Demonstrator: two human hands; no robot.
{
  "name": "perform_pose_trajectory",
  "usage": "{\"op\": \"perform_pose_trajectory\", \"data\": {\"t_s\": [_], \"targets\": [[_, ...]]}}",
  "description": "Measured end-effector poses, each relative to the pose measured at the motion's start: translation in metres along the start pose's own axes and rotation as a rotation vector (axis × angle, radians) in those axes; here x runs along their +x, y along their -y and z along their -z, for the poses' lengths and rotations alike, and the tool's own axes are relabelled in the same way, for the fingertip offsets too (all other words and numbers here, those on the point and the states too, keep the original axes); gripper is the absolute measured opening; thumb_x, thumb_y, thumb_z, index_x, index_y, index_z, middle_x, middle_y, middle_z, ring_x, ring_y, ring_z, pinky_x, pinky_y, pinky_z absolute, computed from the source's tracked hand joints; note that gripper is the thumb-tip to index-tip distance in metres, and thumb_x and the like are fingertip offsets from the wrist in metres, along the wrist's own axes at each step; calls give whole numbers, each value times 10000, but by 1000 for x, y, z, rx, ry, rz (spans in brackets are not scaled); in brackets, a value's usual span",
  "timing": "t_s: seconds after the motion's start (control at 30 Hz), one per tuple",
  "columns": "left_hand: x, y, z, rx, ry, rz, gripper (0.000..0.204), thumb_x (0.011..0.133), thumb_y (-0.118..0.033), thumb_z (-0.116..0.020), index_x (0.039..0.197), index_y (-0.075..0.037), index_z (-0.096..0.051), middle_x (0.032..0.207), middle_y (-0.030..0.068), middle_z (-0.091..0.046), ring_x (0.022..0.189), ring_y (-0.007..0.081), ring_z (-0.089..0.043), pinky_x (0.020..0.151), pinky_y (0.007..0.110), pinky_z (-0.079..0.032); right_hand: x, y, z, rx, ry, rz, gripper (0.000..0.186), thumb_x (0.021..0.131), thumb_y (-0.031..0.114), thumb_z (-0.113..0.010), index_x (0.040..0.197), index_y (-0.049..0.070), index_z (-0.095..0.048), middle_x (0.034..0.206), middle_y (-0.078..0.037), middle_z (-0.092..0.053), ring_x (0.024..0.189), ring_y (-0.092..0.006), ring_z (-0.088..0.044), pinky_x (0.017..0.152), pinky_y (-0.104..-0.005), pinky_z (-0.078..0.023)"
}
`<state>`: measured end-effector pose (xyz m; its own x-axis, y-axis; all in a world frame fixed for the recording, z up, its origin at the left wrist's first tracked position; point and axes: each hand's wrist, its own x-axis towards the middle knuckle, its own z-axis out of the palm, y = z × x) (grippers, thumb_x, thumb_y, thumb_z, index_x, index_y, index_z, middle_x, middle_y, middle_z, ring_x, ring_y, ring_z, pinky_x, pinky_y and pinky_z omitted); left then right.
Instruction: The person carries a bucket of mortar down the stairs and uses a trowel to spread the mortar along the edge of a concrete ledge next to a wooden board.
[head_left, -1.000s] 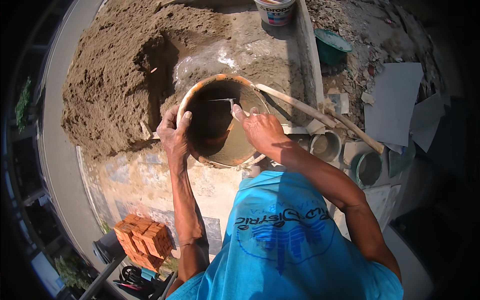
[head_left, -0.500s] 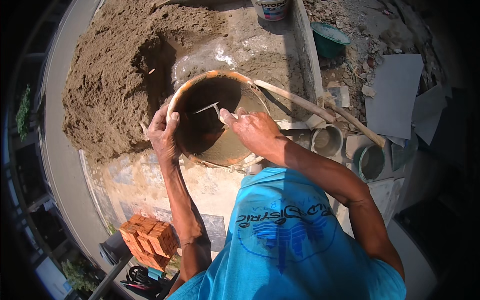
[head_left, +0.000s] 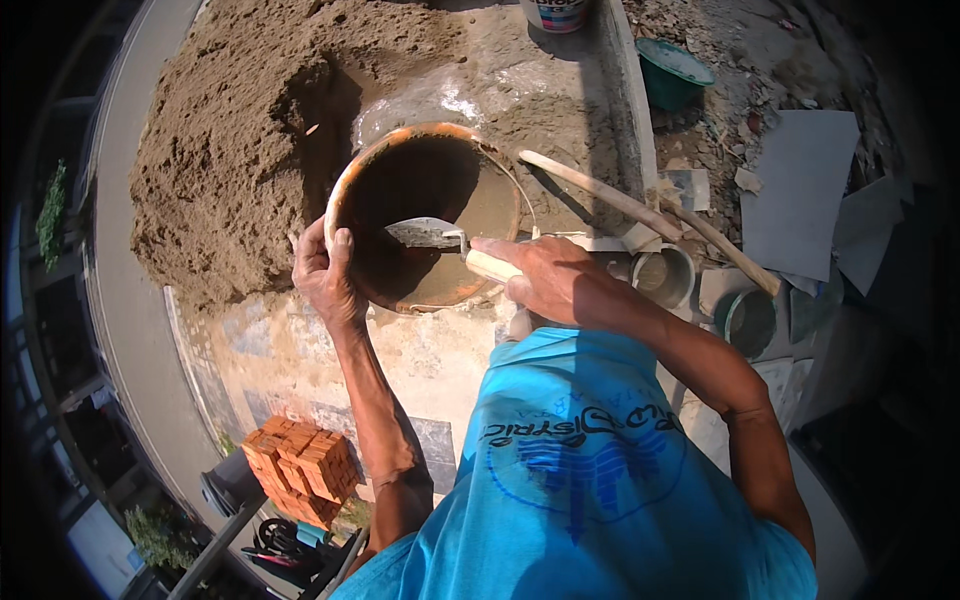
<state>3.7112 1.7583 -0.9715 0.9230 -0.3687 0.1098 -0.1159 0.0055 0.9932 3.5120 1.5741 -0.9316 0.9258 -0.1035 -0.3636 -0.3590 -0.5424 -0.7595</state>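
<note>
My left hand [head_left: 330, 272] grips the left rim of a round orange bucket [head_left: 345, 195], thumb over the inside edge. The bucket is coated with grey-brown mortar and tilted, its inside partly in shadow. My right hand [head_left: 557, 272] is closed around the pale wooden handle of a trowel [head_left: 425, 233]. The trowel's metal blade points left over the bucket's mouth, its face toward me. Some wet mortar [head_left: 497, 205] shows along the inner right wall. I cannot tell how much lies at the shaded bottom.
A large sand heap [head_left: 215, 150] rises at the left. Two long wooden handles [head_left: 600, 195] lie to the right, near a small mortar-stained pail [head_left: 664, 277] and a dark green bucket [head_left: 748, 322]. A green basin [head_left: 675, 72] sits at the far right. Stacked bricks [head_left: 300, 470] stand lower left.
My right hand has drawn the trowel right and slightly down, and its blade has turned from edge-on to showing its face. My left hand still holds the rim.
</note>
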Motion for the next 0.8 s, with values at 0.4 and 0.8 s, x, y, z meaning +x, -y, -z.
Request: {"op": "perform_pose_trajectory", "data": {"t_s": [0.4,0.8], "targets": [[-14,2,-6,-16,-190,-129,239,806,-144,-688,954,23,-603,803,6,-550,712,68,-472,676,207,-393,-24,25,-27,1008,240,-263,615,780,147,-436,1386,133,-338,753,-77,-532,465,-110,-476,386,-235,-396],[-21,-8,-17,108,-267,-165,263,824,-122,-671,1014,43,-594,842,40,-577,760,82,-507,703,217,-418,23,-3,-13,306,191,-129,541,811,109,-482,1344,94,-388,973,-227,-608,761,-293,-617,682,-389,-502]]}}
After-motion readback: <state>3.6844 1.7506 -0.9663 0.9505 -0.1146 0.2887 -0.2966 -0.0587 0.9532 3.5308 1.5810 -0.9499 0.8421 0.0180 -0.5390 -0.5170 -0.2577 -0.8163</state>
